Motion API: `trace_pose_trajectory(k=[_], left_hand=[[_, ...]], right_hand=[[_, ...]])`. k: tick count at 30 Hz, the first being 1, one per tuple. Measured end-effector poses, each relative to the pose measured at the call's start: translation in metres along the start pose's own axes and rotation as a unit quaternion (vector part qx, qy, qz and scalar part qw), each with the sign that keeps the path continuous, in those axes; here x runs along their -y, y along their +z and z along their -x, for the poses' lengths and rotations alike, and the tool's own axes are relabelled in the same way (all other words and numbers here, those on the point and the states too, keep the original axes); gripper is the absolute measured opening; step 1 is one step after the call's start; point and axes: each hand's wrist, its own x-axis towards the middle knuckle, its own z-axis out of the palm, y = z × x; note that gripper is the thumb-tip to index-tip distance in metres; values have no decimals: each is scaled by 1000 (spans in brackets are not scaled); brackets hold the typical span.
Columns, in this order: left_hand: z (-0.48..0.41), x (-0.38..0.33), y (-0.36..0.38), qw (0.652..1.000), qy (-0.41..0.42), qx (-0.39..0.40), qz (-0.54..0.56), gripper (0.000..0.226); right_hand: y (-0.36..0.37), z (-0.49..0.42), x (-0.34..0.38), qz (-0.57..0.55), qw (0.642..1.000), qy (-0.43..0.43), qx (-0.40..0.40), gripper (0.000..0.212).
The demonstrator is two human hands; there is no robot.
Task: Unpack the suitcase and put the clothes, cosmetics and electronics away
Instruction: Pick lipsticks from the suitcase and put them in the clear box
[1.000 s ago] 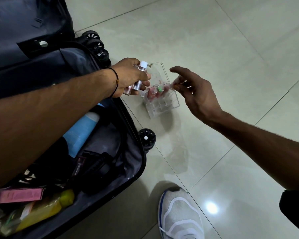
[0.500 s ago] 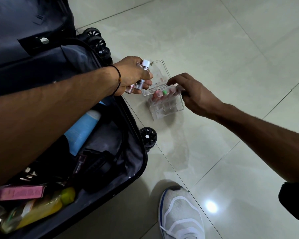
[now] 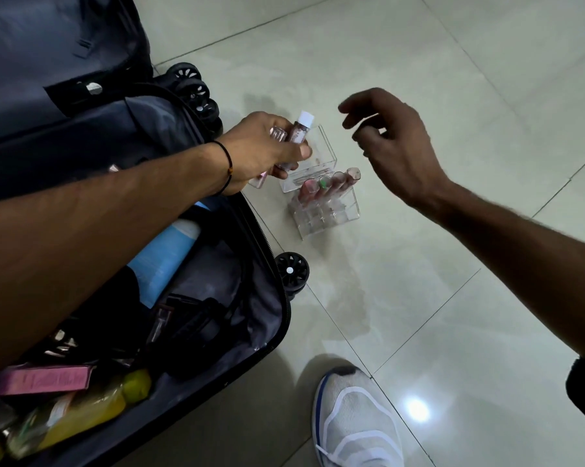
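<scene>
Wrapped round a handful of small cosmetic tubes (image 3: 298, 133), the left grip (image 3: 260, 150) hangs over the right edge of the open suitcase (image 3: 267, 318), with one white-capped tube sticking up out of it. The right grip (image 3: 399, 143) holds nothing, its fingers loosely spread and slightly bent, above and just right of the clear organiser (image 3: 331, 217) on the tiled floor (image 3: 453, 298). Several standing tubes (image 3: 331, 182) fill the organiser's back row, and a clear lid (image 3: 318, 160) stands open behind them, just beside the left grip. Inside the suitcase lie a blue bottle (image 3: 164, 261), a pink box (image 3: 45, 379) and a yellow bottle (image 3: 89, 412). A white shoe (image 3: 355, 423) rests on the floor near the suitcase corner
</scene>
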Motion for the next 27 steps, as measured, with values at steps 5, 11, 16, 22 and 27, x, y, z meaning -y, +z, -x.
trace_pose_trajectory(k=[5,11,16,22,27], left_hand=[[9,-5,0,997,30,44,-50,28],[9,-5,-1,999,12,39,-22,29],[11,-8,-2,999,-13,35,30,19],[14,-6,-1,1000,-17,5,11,15],[26,-14,0,998,33,-25,41,21]], right_hand=[[18,-12,16,-16,994,25,109,23],[22,-13,12,-120,988,74,59,26],[1,-3,1,-245,955,165,19,37],[-16,18,2,-313,931,189,14,26],[-20,39,17,-345,920,185,13,23]])
